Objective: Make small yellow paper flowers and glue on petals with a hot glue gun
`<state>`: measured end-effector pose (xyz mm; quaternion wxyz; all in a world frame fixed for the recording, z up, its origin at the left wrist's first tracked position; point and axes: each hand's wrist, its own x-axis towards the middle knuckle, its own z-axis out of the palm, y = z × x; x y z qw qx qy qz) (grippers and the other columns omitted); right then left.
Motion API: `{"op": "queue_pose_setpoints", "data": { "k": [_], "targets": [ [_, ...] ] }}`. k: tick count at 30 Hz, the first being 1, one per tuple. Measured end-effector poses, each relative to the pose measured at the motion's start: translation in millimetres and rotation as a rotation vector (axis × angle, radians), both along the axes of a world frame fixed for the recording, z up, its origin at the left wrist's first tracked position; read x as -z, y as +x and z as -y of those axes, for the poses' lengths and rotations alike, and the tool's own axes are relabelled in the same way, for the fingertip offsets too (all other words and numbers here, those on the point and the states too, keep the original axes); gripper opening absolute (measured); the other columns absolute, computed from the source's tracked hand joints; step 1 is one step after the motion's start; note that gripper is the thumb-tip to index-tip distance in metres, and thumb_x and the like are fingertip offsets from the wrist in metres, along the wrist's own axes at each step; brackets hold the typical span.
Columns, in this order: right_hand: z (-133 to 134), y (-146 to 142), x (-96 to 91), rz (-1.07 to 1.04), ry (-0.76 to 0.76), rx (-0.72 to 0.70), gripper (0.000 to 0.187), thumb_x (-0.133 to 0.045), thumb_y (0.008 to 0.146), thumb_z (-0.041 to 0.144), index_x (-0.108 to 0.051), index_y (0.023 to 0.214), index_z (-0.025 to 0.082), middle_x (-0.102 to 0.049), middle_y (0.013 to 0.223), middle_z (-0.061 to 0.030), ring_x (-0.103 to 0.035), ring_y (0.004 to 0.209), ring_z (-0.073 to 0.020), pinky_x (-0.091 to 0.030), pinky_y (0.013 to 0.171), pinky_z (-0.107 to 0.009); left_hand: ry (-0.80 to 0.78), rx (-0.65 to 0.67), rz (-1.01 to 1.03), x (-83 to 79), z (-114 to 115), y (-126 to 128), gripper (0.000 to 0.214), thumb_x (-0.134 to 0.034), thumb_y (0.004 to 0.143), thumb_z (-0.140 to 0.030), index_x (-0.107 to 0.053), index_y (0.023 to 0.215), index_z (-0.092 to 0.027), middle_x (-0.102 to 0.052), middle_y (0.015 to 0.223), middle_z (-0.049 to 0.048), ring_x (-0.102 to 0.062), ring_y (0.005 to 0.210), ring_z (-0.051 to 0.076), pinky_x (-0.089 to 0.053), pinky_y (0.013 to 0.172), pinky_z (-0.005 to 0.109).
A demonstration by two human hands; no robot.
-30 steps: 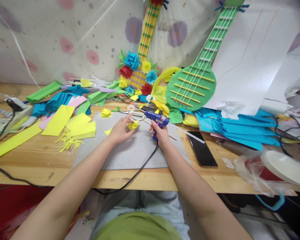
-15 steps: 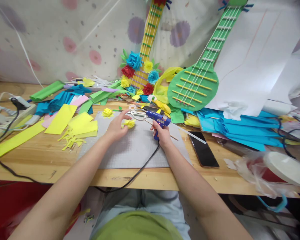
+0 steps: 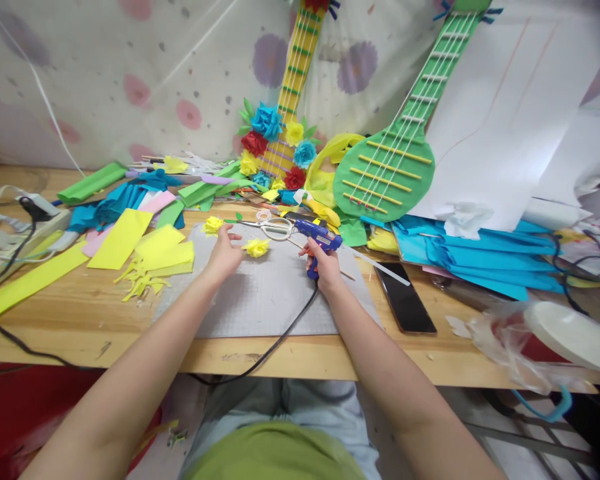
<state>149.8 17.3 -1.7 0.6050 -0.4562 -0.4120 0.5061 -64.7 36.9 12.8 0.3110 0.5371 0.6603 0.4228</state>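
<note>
My right hand (image 3: 323, 262) is wrapped round the handle of a blue hot glue gun (image 3: 321, 237), its nozzle facing left and a clear glue stick (image 3: 377, 265) sticking out of its back. My left hand (image 3: 225, 252) hovers over the grey cutting mat (image 3: 270, 307) with fingers apart and nothing held. Just behind its fingertips is a yellow paper flower (image 3: 213, 225) with a green stem; whether they touch I cannot tell. A second yellow paper flower (image 3: 256, 248) lies to the right of that hand. Scissors (image 3: 277, 229) rest at the mat's back edge.
A black phone (image 3: 406, 299) lies right of the mat. Yellow paper pieces (image 3: 167, 250) are at left, blue paper (image 3: 475, 253) at right. Behind stand a green paper guitar (image 3: 387, 170) and a yellow one (image 3: 295, 80) with flowers. The gun's black cord (image 3: 275, 350) crosses the mat.
My left hand has moved left, away from the scissors' blades and the nearer yellow flower, towards the one with the stem. My right hand keeps the glue gun in nearly the same place.
</note>
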Motion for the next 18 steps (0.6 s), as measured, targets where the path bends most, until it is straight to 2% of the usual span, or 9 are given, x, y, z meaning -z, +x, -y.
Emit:
{"op": "queue_pose_setpoints", "data": {
  "k": [5,7,12,16,18],
  "targets": [
    [-0.4,-0.2,1.0,0.011,-0.01,0.005,0.037,-0.062,0.063,0.053,-0.057,0.063,0.017,-0.062,0.062,0.0016,-0.039,0.036,-0.0031,-0.034,0.034,-0.018,-0.132,0.061,0.334,-17.5,12.5,17.9,0.066,-0.052,0.056,-0.001,-0.033,0.116,-0.021,-0.051,0.105,0.0074,-0.061,0.063,0.011,-0.051,0.061,0.028],
    [-0.5,-0.4,1.0,0.013,-0.008,0.003,0.036,-0.062,0.063,0.053,-0.057,0.062,0.017,-0.062,0.062,0.0015,-0.039,0.036,-0.0031,-0.033,0.034,-0.018,-0.157,0.065,0.367,-22.6,14.8,17.3,0.064,-0.05,0.055,-0.002,-0.035,0.114,-0.022,-0.051,0.103,0.0062,-0.061,0.057,0.01,-0.051,0.058,0.029],
    [-1.2,-0.3,2.3,0.002,-0.001,0.006,0.035,-0.063,0.064,0.051,-0.058,0.063,0.017,-0.062,0.063,0.0011,-0.04,0.036,-0.0034,-0.034,0.033,-0.018,-0.053,-0.04,0.22,-22.7,8.6,-7.0,0.043,-0.056,0.058,-0.014,-0.047,0.1,-0.018,-0.054,0.082,-0.0003,-0.059,0.05,0.009,-0.046,0.052,0.023],
    [-1.4,-0.5,3.2,0.009,-0.006,0.007,0.035,-0.062,0.065,0.051,-0.059,0.062,0.016,-0.062,0.064,0.0006,-0.039,0.035,-0.0029,-0.032,0.032,-0.018,0.023,-0.11,0.071,-20.8,2.4,-28.5,0.021,-0.059,0.062,-0.027,-0.055,0.079,-0.015,-0.049,0.055,-0.0048,-0.047,0.042,0.008,-0.037,0.045,0.02],
    [-1.4,-0.3,3.3,0.001,-0.002,0.008,0.035,-0.062,0.065,0.051,-0.059,0.063,0.016,-0.062,0.064,0.0006,-0.039,0.036,-0.0029,-0.032,0.033,-0.018,0.025,-0.143,-0.018,-20.5,1.1,-36.0,0.017,-0.059,0.064,-0.031,-0.055,0.069,-0.016,-0.046,0.047,-0.005,-0.043,0.04,0.008,-0.034,0.044,0.021]
  ]
}}
